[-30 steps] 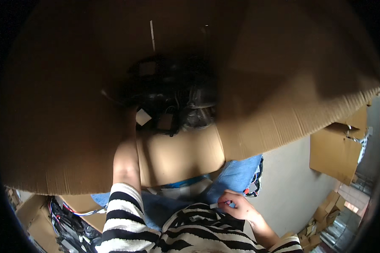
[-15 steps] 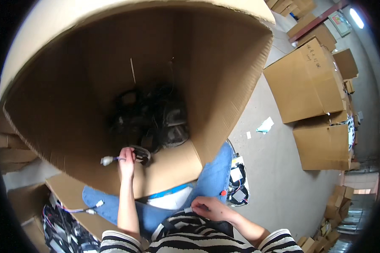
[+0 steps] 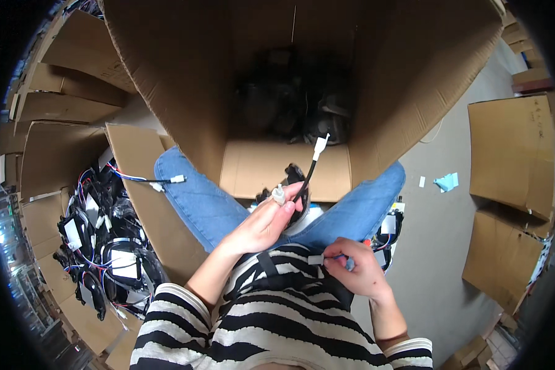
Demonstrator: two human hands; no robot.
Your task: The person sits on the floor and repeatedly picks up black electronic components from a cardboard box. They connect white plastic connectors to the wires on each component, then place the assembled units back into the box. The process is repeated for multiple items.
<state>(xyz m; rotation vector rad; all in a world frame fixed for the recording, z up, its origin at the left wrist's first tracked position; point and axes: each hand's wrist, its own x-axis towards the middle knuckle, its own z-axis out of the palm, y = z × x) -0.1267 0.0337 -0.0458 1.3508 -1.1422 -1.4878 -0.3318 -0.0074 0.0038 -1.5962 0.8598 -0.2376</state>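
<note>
Since the earlier frame the left hand (image 3: 262,222) has drawn back out of the big cardboard box (image 3: 166,68) and now sits at the centre of the frame, above the lap, closed around a black cable part (image 3: 295,185). One such part is in hand: a dark, rounded piece pinched between thumb and fingers, with a thin black lead rising toward the upper middle and ending in one small white plug (image 3: 320,146); a second small white plug sits against the fingertips. The right hand (image 3: 356,271), which stays low at the lower centre-right, pinches one small white tag (image 3: 316,259) against the striped shirt (image 3: 265,320), fingers closed on it. The one open box fills the top of the frame, and a dark heap of similar cable parts (image 3: 290,105) lies at its bottom, too shadowed to count. At the left edge another pile of black parts with white labels (image 3: 105,259) rests on flattened cardboard; several show, though the exact count is unclear. One red-and-blue wire with a white plug (image 3: 160,180) lies across the cardboard beside the left knee. At the right, two closed cardboard boxes (image 3: 512,154) stand on the grey floor (image 3: 438,246), with one pale blue scrap (image 3: 447,181) near them.
</note>
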